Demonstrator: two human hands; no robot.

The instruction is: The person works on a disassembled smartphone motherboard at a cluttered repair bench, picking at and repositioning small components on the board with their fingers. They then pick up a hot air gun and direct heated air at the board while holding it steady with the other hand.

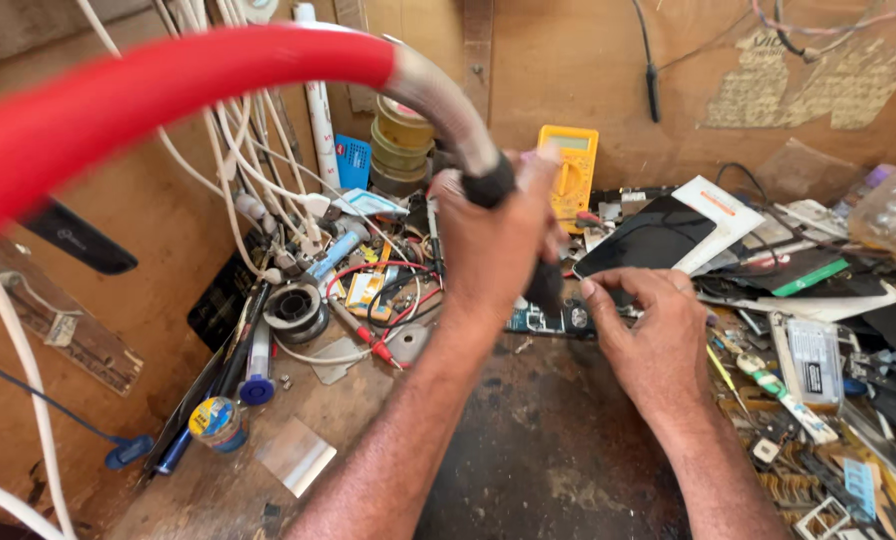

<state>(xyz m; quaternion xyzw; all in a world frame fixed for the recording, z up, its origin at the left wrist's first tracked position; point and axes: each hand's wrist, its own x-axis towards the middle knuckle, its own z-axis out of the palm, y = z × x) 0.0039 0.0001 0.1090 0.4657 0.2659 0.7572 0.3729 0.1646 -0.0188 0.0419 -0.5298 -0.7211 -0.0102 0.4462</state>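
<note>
My left hand [496, 240] grips the black handle of a hot-air tool [543, 285], its nozzle pointing down. A thick red and grey hose [168, 75] arcs from the handle up and to the left, close to the camera. Under the nozzle lies a small blue-green circuit board [540, 320] on the dark bench. My right hand [648, 330] rests on the board's right end, fingers bent down onto it. A black phone [648, 240] lies just behind that hand.
A yellow multimeter [570, 165] leans at the back wall. Solder spool [296, 308], red test leads, white cables and pens crowd the left. Loose parts, screwdrivers and small boxes [813, 360] pile on the right. Dark worn bench top [548, 450] lies between my forearms.
</note>
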